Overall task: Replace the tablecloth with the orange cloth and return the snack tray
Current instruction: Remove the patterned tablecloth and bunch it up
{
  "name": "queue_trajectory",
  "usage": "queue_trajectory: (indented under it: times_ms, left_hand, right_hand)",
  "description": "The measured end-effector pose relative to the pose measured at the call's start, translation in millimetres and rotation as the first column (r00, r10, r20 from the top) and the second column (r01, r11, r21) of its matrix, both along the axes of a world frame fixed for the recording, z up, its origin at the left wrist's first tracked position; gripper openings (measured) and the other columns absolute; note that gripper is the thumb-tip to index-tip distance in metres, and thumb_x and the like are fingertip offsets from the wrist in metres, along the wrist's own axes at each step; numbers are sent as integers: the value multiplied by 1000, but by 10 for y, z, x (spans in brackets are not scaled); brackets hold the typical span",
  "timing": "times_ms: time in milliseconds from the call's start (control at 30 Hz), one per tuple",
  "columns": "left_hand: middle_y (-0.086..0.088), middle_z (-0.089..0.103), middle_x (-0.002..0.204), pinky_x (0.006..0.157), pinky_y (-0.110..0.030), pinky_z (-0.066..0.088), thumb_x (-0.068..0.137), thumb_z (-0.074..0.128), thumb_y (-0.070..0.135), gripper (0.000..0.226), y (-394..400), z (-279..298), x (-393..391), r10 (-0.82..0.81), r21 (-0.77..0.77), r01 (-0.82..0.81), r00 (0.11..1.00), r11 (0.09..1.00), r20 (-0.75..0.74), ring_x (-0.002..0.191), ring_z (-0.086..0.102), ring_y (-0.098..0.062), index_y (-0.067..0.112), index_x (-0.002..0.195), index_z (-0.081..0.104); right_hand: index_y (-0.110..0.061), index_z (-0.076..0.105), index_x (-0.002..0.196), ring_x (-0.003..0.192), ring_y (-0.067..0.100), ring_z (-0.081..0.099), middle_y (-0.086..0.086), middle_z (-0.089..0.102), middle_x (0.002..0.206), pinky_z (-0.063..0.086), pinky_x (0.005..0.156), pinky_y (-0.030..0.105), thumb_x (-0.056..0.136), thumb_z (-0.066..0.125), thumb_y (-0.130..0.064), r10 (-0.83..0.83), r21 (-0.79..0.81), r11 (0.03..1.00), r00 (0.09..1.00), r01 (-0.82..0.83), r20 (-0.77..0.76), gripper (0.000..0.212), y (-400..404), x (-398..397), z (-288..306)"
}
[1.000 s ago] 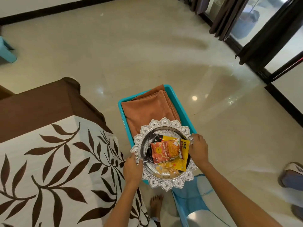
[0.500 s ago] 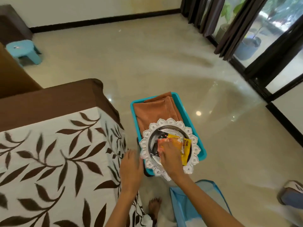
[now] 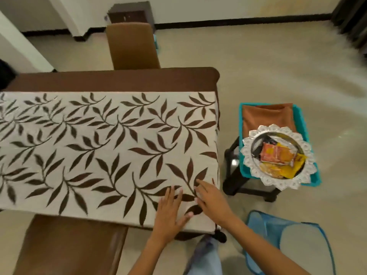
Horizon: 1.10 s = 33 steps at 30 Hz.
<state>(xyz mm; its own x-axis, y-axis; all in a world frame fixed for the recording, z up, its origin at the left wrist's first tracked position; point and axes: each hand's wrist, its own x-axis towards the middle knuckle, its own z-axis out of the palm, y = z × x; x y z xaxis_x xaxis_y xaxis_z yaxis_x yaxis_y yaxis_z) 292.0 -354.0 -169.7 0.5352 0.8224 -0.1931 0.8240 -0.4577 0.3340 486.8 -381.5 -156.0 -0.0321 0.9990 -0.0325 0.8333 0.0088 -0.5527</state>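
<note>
A cream tablecloth [image 3: 103, 147] with brown leaves and a brown border covers the table. My left hand [image 3: 170, 210] lies flat on it near the table's near right corner, fingers straight. Just to the right, my right hand [image 3: 210, 199] rests on the cloth too, fingers spread. The silver snack tray [image 3: 278, 157], holding several snack packets, sits on the folded orange cloth [image 3: 266, 118] inside a teal basket [image 3: 304, 124] to the right of the table. Neither hand holds anything.
The teal basket stands on a dark low stool [image 3: 234, 175]. A blue mesh hamper [image 3: 294, 243] is on the floor at lower right. One brown chair [image 3: 132, 46] stands behind the table, another [image 3: 67, 247] at its near edge.
Both hands left the snack tray, now resting on the orange cloth in the basket, and moved left onto the tablecloth. My view swung left over the table.
</note>
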Motion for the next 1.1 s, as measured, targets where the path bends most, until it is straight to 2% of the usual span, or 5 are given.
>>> queue_trajectory:
  times_ms: [133, 367, 700, 967, 1100]
  left_hand:
    - [0, -19, 157, 118, -41, -13, 87, 14, 74, 77, 4, -70, -108, -64, 34, 68, 992, 997, -104, 145, -17, -19, 33, 150, -3]
    - [-10, 36, 150, 104, -48, 37, 94, 31, 40, 51, 0, -20, -9, -60, 189, 78, 993, 979, -98, 136, 37, -28, 28, 142, 41]
    - [-9, 37, 149, 115, -50, 19, 93, 48, 25, 48, 621, 99, -121, -157, 346, 144, 987, 927, 10, 138, 34, -27, 20, 141, 44]
    - [-12, 34, 151, 115, -49, 24, 94, 51, 18, 52, 1959, 423, -695, -76, 421, 14, 989, 907, 129, 140, 30, -31, 20, 144, 39]
    - [-12, 35, 150, 115, -49, 25, 93, 56, 18, 55, 2642, 527, -1160, -39, 485, -40, 988, 873, 151, 141, 28, -31, 20, 145, 37]
  right_hand:
    - [-23, 30, 146, 146, 12, 10, -4, 15, 158, -1, 116, 30, 96, 44, -37, 67, -79, 995, 991, -58, 116, 54, -109, -8, -93]
    - [-32, 13, 149, 142, 1, -12, -19, -11, 151, -7, 116, 27, 92, 42, -57, 166, -192, 971, 981, -145, 99, 69, -129, 104, -53]
    - [-19, 66, 102, 128, 18, 47, 3, 53, 136, 33, 111, 33, 90, 60, -19, -101, 73, 992, 994, 99, 29, 13, 285, -121, 221]
    - [-20, 15, 150, 147, 17, 8, -1, 9, 159, 8, 118, 45, 77, 63, -61, -227, -91, 966, 960, 243, 163, 97, 1111, -489, 262]
    - [-20, 14, 150, 146, 23, 12, 2, 12, 159, 8, 116, 54, 81, 65, -50, -322, 11, 945, 926, 326, 198, 91, 1728, -622, 319]
